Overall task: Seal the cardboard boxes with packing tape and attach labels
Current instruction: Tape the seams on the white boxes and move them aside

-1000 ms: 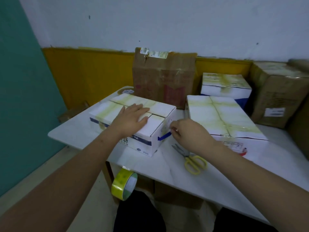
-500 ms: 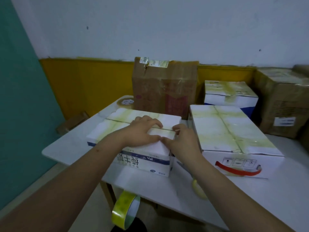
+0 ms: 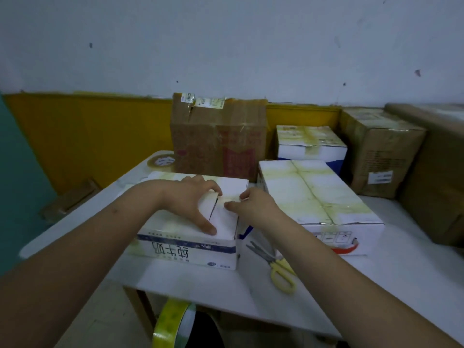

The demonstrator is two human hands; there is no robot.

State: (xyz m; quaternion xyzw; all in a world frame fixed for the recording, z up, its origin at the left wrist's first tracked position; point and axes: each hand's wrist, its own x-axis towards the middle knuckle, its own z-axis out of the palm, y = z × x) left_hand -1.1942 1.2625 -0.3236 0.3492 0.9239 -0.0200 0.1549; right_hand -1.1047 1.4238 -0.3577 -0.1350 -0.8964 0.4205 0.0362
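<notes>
Left hand spread flat on white box, right hand pinching its flap edge, one pair of scissors, five other boxes on worktop

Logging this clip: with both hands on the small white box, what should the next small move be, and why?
Probably press the flaps flat. The left hand and right hand sit on the box, where a dark gap still shows between flaps, untaped at that end.

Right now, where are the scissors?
In the head view, the yellow-handled scissors lie flat on the white table, near its front edge, between the small white box and the larger taped box, under the right forearm.
</notes>
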